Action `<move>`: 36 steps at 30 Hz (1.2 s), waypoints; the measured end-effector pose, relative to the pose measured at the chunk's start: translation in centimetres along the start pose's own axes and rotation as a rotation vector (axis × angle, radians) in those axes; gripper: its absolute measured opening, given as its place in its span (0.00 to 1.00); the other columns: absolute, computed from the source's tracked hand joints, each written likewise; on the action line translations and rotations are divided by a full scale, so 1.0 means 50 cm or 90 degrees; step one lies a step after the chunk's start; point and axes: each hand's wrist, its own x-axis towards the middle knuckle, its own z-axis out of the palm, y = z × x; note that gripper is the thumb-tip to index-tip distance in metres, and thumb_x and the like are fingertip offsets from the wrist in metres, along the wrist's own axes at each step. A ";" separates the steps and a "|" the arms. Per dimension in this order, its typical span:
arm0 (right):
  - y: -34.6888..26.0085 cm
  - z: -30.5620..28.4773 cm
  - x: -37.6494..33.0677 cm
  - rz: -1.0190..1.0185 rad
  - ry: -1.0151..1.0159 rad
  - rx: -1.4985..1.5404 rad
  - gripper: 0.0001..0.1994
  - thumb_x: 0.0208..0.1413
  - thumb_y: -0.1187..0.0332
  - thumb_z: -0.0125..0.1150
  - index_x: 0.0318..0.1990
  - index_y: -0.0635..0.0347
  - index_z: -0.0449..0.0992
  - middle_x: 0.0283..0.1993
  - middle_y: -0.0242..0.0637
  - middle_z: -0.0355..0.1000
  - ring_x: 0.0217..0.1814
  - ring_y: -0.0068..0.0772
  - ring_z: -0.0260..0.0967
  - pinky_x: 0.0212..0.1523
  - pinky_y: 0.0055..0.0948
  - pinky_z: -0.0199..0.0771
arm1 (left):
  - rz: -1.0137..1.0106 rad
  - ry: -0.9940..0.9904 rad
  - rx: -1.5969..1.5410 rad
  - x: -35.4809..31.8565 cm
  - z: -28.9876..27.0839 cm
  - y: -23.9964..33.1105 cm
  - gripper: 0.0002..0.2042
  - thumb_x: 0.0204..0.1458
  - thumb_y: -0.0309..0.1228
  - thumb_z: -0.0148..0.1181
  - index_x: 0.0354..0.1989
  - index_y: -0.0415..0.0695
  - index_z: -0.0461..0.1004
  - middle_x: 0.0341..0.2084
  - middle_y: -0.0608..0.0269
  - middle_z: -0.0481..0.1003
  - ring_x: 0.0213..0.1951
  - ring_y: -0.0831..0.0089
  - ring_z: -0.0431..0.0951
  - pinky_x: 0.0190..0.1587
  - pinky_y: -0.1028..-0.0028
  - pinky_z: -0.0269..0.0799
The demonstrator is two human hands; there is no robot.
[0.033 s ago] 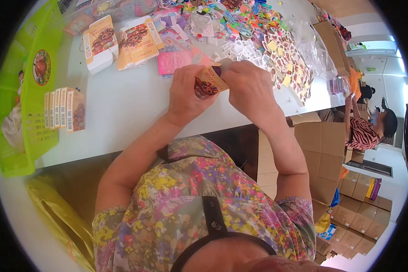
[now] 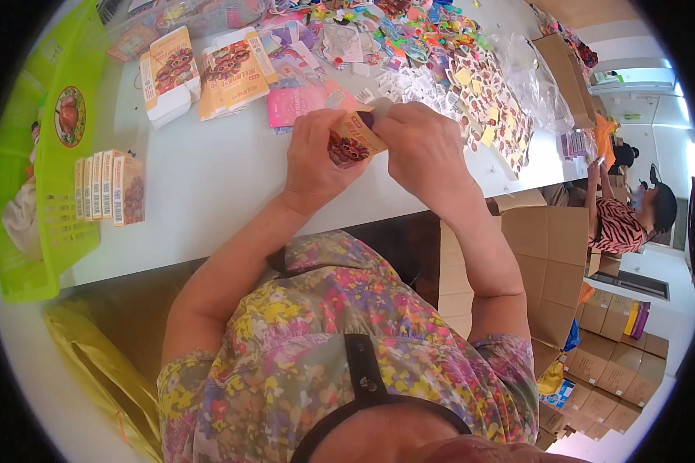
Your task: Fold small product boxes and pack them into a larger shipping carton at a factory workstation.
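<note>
My left hand [image 2: 314, 158] is wrapped around a small printed cardboard box [image 2: 355, 137], orange-yellow with a picture of dark red, decorated figures. The box is tilted above the near part of the white table. At its upper end, my right hand [image 2: 421, 147] has its fingers bent in at the opening. Something dark purple [image 2: 367, 119] shows there, partly covered by those fingers. Whether the right fingers pinch this dark thing or a box flap, I cannot make out. Flat, unfolded boxes [image 2: 235, 71] of the same print lie beyond my left hand, beside another stack [image 2: 171, 73].
Several finished-looking boxes [image 2: 108, 185] stand in a row at left, beside a green plastic basket [image 2: 50, 239]. Pink cards [image 2: 296, 106], stickers [image 2: 486, 116] and colourful small pieces [image 2: 409, 35] cover the far table. Cardboard cartons [image 2: 544, 266] stand at right; a person in a striped top [image 2: 619, 228] is beyond.
Both hands keep almost the same place, with the box shifted very slightly. Nothing else has visibly moved.
</note>
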 end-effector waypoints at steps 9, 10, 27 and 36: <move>0.009 0.009 -0.001 0.083 0.116 0.234 0.10 0.47 0.78 0.64 0.39 0.60 0.80 0.35 0.39 0.77 0.31 0.37 0.76 0.31 0.29 0.75 | -0.143 -0.007 -0.081 0.000 0.001 -0.002 0.35 0.29 0.29 0.77 0.50 0.43 0.65 0.40 0.56 0.69 0.43 0.55 0.71 0.45 0.63 0.70; 0.010 0.011 -0.003 0.066 0.132 0.169 0.10 0.47 0.78 0.64 0.39 0.60 0.80 0.34 0.40 0.77 0.31 0.37 0.76 0.31 0.29 0.75 | -0.123 -0.004 -0.067 0.001 0.001 -0.006 0.34 0.29 0.29 0.77 0.49 0.43 0.66 0.40 0.56 0.69 0.43 0.56 0.71 0.45 0.63 0.70; -0.033 0.060 -0.006 0.062 0.121 0.209 0.11 0.45 0.73 0.68 0.38 0.55 0.80 0.39 0.33 0.76 0.41 0.38 0.74 0.36 0.33 0.76 | -0.169 -0.040 -0.008 -0.005 0.005 0.002 0.32 0.36 0.30 0.76 0.50 0.43 0.64 0.37 0.55 0.74 0.37 0.63 0.80 0.37 0.69 0.77; 0.003 0.075 -0.017 0.063 0.223 0.178 0.15 0.43 0.72 0.69 0.42 0.58 0.79 0.46 0.37 0.73 0.47 0.38 0.72 0.40 0.32 0.75 | -0.325 -0.081 -0.482 -0.014 0.006 -0.025 0.24 0.49 0.18 0.65 0.53 0.38 0.63 0.39 0.58 0.74 0.39 0.74 0.79 0.41 0.74 0.79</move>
